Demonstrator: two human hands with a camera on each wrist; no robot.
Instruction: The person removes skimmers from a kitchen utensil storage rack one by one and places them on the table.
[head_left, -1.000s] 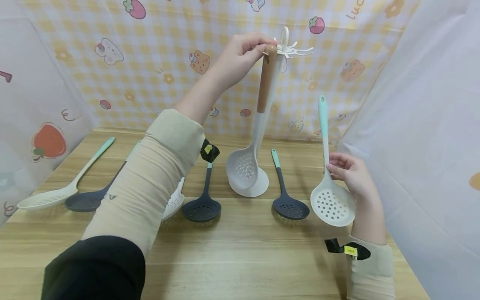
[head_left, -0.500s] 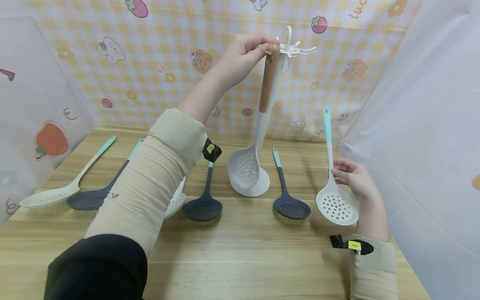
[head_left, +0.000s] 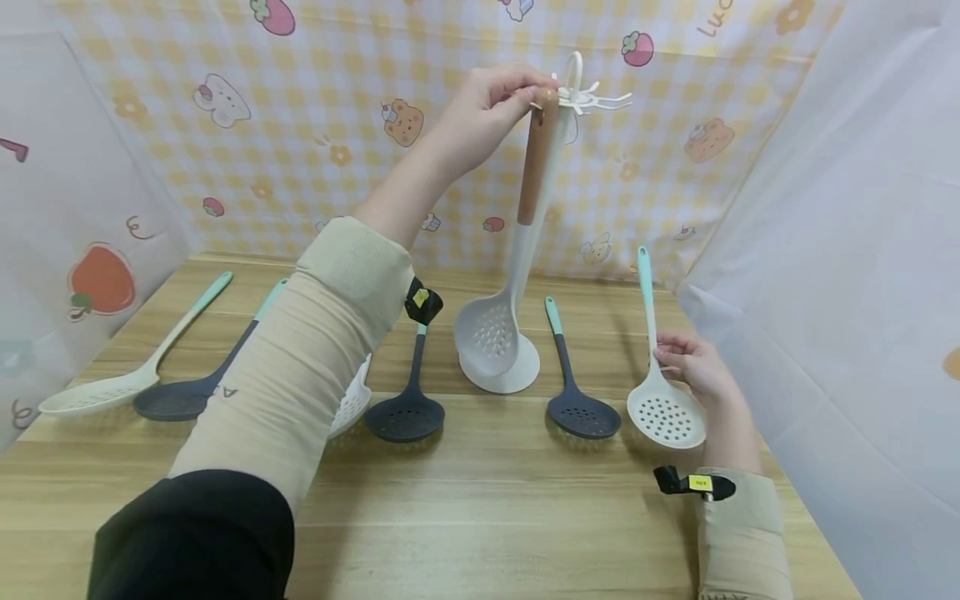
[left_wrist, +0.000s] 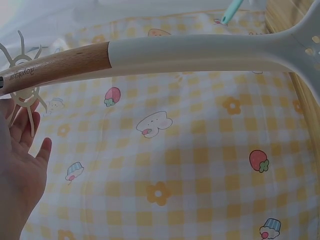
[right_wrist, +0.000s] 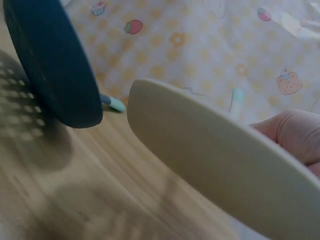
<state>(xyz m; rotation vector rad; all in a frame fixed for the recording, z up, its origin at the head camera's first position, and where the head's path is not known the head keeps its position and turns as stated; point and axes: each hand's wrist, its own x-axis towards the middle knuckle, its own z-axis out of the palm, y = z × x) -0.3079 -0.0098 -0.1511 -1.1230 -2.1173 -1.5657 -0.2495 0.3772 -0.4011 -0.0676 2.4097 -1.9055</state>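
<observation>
At the top of a white utensil stand (head_left: 588,98), my left hand (head_left: 487,112) pinches the end of a wooden handle. The handle belongs to a white skimmer (head_left: 495,333), which hangs bowl-down along the pole. In the left wrist view, the fingers (left_wrist: 25,125) reach beside the hooks of the stand. My right hand (head_left: 697,367) grips a cream skimmer (head_left: 666,412) low on its stem, mint-green handle pointing up. Its bowl (right_wrist: 200,150) fills much of the right wrist view, edge-on, close over the table.
A dark skimmer (head_left: 583,415) lies between the stand and my right hand. To the left lie another dark skimmer (head_left: 405,417), a white one (head_left: 351,408) partly behind my sleeve, a dark utensil (head_left: 172,402) and a cream slotted turner (head_left: 97,393). Printed cloth (head_left: 300,167) backs the table.
My right hand has lowered the cream skimmer, shifting slightly right and then back left; its handle tip is clearly lower. The left hand keeps its hold at the stand's top.
</observation>
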